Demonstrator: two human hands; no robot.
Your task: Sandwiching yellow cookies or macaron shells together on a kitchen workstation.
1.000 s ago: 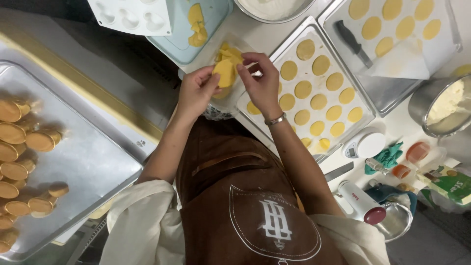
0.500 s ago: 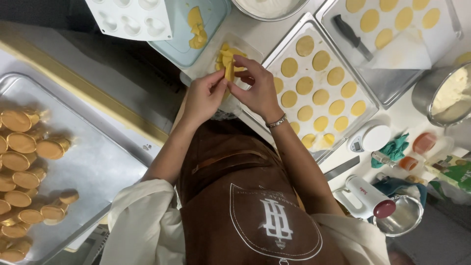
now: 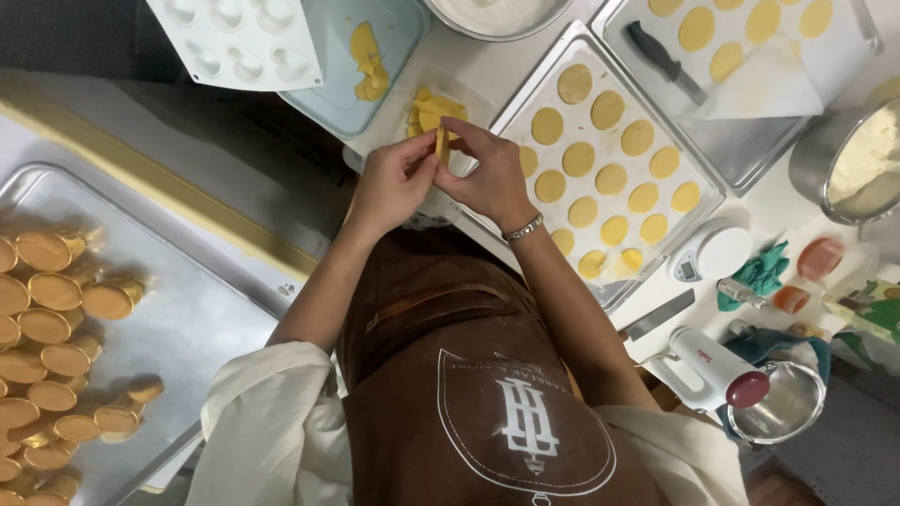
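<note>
I am pinching a thin yellow dough strip [image 3: 441, 145] between left hand [image 3: 392, 185] and right hand [image 3: 489, 178], many flat yellow dough discs [image 3: 600, 150] waiting, golden filled rings [image 3: 56, 328] finished.

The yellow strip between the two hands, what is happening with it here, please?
A person in a brown apron holds a thin yellow strip of dough upright, pinched between the left hand and the right hand. More yellow pieces lie just beyond the hands. To the right, a metal tray carries rows of yellow dough discs. To the left, another tray holds small golden cups.
</note>
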